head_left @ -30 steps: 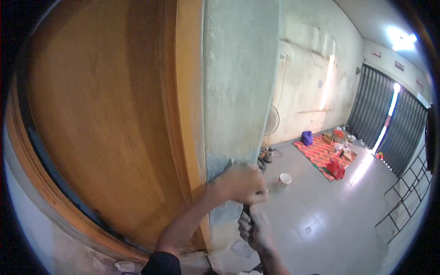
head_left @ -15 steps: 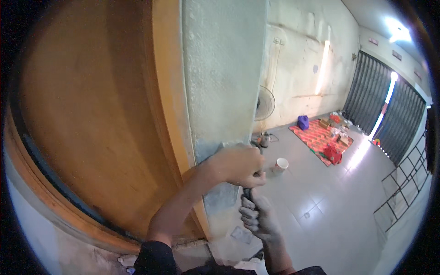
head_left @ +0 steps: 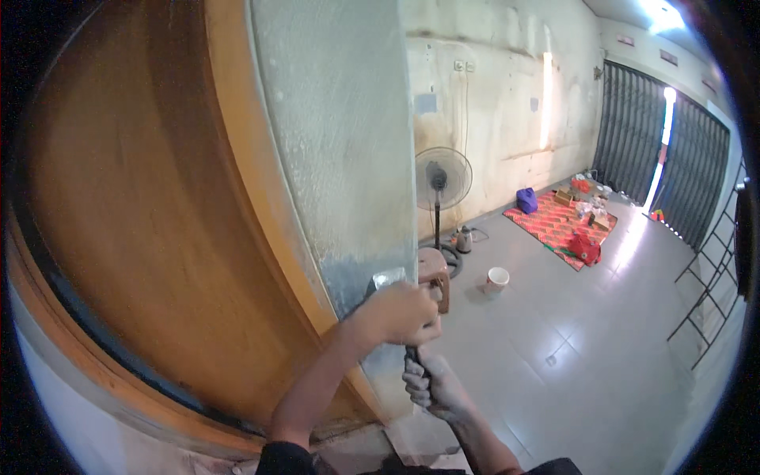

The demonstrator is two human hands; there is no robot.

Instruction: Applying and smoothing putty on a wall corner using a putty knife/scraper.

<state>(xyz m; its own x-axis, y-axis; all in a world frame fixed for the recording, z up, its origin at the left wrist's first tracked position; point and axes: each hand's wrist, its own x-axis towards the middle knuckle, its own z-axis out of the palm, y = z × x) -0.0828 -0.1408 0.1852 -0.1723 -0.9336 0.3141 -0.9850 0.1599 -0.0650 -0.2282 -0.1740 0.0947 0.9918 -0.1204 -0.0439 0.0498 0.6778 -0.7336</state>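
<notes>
Scraper point(head_left: 389, 278) at wall point(head_left: 332, 134), two-handed

Scraper sits low centre of frame, blade point(head_left: 386, 279) over a grey patch point(head_left: 344, 277). Left hand point(head_left: 396, 313): grip closed round it just below blade. Right hand point(head_left: 432, 385): grip clamped on dark handle point(head_left: 412, 354), lower down. White bucket point(head_left: 497, 280) on floor point(head_left: 546, 317), right of centre.

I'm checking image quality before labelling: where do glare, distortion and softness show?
Head view: the ceiling light and the gap in the dark folding gate burn out to white, with bright streaks reflected on the tiled floor; head view: the orange-brown door frame bows in the fisheye, whose corners go black; head view: the left hand looks slightly soft.
</notes>
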